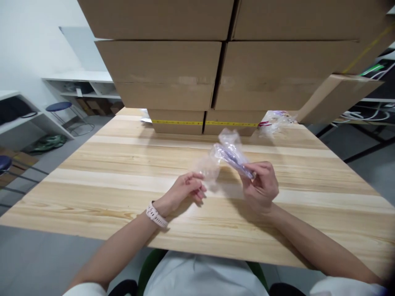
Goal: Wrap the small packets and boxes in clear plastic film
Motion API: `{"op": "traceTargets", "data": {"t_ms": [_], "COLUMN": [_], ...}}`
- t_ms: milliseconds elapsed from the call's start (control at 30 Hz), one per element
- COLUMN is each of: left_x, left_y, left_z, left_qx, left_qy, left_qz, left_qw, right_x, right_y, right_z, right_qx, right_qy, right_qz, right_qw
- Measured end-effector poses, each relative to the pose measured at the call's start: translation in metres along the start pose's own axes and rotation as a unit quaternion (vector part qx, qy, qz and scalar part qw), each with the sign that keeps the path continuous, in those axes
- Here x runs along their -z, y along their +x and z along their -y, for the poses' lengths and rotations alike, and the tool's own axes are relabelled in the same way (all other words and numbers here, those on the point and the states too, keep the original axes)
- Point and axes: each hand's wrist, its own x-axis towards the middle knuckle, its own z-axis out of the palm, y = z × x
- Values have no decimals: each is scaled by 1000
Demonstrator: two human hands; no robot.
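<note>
My right hand point(261, 187) is closed on a crumpled clear plastic bag point(231, 144), gripping it at a bunched end where purple, narrow folded material shows through. The bag spreads up and to the left, above the tabletop. A thin, see-through part of it reaches my left hand point(188, 187), whose curled thumb and fingers pinch its edge. That part is blurred, and what lies inside the bag cannot be made out. A pale pink watch band point(156, 214) is around my left wrist.
Stacked cardboard boxes point(166, 70) rise at the back of the wooden table point(101, 189), with yellow measuring tape point(177, 122) across the lowest ones. More clear plastic packaging point(276, 122) lies behind on the right, beside a leaning cardboard piece point(336, 96). A blue stool point(59, 107) stands left.
</note>
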Motion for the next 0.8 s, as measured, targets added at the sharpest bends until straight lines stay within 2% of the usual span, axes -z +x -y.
{"op": "traceTargets", "data": {"t_ms": [67, 100, 233, 300, 400, 500, 567, 633, 700, 800], "left_x": [0, 0, -5, -8, -8, -9, -10, -8, -3, 16], "left_y": [2, 3, 5, 6, 6, 6, 8, 12, 17, 27], "left_z": [-1, -2, -1, 0, 2, 4, 6, 9, 9, 4], "left_qx": [-57, -62, 34, 53, 34, 22, 25, 31, 35, 43], "left_qy": [-79, -123, -268, -304, -328, -320, -304, -294, -300, -327], "left_qz": [-79, -81, 59, 78, 75, 80, 67, 27, -33, -106], "left_qw": [992, 987, 961, 948, 941, 944, 950, 955, 953, 938], "right_x": [1, -2, -23, -33, -42, -45, -45, -43, -38, -27], "right_y": [-6, -10, -28, -37, -44, -43, -40, -36, -34, -34], "right_z": [12, 16, 27, 30, 33, 33, 33, 34, 37, 46], "right_qx": [77, 106, 147, 144, 60, -74, -100, -58, 35, 192], "right_qy": [10, 23, 93, 134, 203, 222, 190, 164, 161, 183], "right_qz": [13, 27, 117, 177, 243, 252, 240, 215, 171, 134], "right_qw": [997, 994, 978, 964, 947, 939, 947, 961, 972, 955]}}
